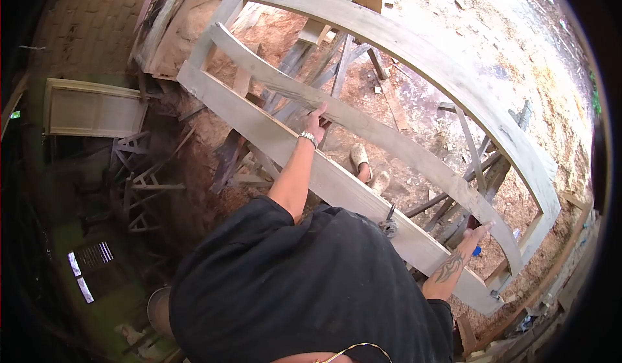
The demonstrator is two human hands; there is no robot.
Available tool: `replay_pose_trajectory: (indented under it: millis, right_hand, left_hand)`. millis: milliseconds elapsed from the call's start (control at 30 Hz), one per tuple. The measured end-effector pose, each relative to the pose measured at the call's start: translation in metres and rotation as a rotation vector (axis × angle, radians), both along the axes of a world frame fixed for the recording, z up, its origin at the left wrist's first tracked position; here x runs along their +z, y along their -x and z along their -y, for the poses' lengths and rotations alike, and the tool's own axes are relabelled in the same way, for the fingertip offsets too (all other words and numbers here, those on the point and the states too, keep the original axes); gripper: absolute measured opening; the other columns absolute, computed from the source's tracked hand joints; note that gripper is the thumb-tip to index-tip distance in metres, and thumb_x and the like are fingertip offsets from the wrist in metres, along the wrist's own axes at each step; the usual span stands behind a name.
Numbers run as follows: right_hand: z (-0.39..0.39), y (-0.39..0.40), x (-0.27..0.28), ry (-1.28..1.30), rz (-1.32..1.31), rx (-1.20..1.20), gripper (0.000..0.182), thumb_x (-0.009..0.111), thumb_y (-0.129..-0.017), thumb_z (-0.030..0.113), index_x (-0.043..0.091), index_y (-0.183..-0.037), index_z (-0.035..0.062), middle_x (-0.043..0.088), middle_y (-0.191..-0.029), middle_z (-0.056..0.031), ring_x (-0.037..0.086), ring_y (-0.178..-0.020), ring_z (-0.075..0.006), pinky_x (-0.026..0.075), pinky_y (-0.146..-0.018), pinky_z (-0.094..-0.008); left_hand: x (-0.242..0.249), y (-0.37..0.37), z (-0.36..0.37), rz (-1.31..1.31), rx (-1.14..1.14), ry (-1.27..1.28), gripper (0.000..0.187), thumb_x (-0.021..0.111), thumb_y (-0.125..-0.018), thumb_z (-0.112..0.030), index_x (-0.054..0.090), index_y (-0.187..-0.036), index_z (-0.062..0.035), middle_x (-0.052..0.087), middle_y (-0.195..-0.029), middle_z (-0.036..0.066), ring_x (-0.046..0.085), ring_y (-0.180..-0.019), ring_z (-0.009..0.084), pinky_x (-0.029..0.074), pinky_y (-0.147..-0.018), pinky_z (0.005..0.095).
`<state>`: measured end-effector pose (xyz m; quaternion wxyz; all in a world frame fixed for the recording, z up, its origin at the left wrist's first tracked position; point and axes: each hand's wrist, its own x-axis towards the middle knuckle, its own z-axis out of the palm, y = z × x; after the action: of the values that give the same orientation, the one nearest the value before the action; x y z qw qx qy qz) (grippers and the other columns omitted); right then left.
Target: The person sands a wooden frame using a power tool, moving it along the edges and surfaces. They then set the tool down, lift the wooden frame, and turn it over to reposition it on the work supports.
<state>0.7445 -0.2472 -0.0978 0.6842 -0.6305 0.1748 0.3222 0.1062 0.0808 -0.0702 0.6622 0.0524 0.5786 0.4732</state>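
My left hand (316, 124) closes its grip on the inner curved pale timber rail (389, 144) of the big arched wooden frame (453, 78), which lies flat across grey sawhorses (337, 65) and fills the view from ten o'clock to four o'clock. My right hand (478, 232) rests open against the same rail at four o'clock, fingers straight, holding nothing. The frame's straight bottom board (285, 148) runs between me and the rail. A small metal clamp (389, 222) sits on that board. Stacked trestles (139, 181) crowd nine o'clock, beside a pale panelled door (94, 109).
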Motion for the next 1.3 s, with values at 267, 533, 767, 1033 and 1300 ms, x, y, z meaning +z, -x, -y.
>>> replay_pose_trajectory:
  millis: [267,533,767,1033,1300]
  right_hand:
    - [0.001,-0.006,-0.012,-0.025,0.014,0.057,0.075,0.038,-0.107,0.066,0.044,-0.157,0.0100,0.057,-0.152,-0.0117,0.061,-0.133,-0.0315,0.053,-0.113,-0.0435]
    - [0.001,-0.007,-0.018,0.036,0.026,-0.010,0.075,0.040,-0.105,0.070,0.050,-0.152,0.0116,0.062,-0.145,-0.0112,0.067,-0.123,-0.0318,0.061,-0.100,-0.0468]
    - [0.001,-0.007,-0.012,0.187,-0.044,-0.017,0.077,0.047,-0.100,0.075,0.061,-0.140,0.0107,0.070,-0.131,-0.0107,0.073,-0.106,-0.0279,0.064,-0.085,-0.0436]
    - [0.017,0.018,-0.002,0.296,-0.028,0.134,0.077,0.062,-0.095,0.072,0.052,-0.138,0.0080,0.070,-0.122,-0.0134,0.070,-0.103,-0.0283,0.059,-0.082,-0.0404]
    - [0.087,0.055,-0.076,0.348,0.387,0.510,0.042,0.068,-0.099,0.050,0.072,-0.098,0.0086,0.071,-0.074,-0.0077,0.067,-0.059,-0.0188,0.049,-0.047,-0.0284]
  left_hand:
    - [-0.004,0.005,-0.003,-0.013,-0.043,-0.011,0.041,0.088,-0.086,-0.032,0.067,-0.118,-0.0177,0.071,-0.108,0.001,0.066,-0.102,0.0192,0.053,-0.091,0.0409]
    - [-0.003,0.008,0.008,0.028,-0.033,-0.007,0.041,0.084,-0.089,-0.042,0.066,-0.116,-0.0160,0.069,-0.109,0.003,0.064,-0.105,0.0204,0.053,-0.088,0.0387]
    - [-0.001,0.014,0.041,-0.134,-0.089,0.013,0.055,0.083,-0.090,-0.047,0.064,-0.126,-0.0102,0.068,-0.112,0.004,0.066,-0.107,0.0231,0.053,-0.090,0.0392]
    - [0.044,0.055,0.088,-1.122,-0.679,-0.308,0.061,0.080,-0.087,-0.027,0.060,-0.137,0.0006,0.070,-0.131,0.017,0.068,-0.119,0.0326,0.053,-0.104,0.0427]
    - [0.034,0.095,0.225,-1.539,-0.986,-0.184,0.106,0.080,-0.086,-0.031,0.019,-0.166,0.0006,0.017,-0.174,0.024,0.018,-0.161,0.0369,0.017,-0.131,0.0419]
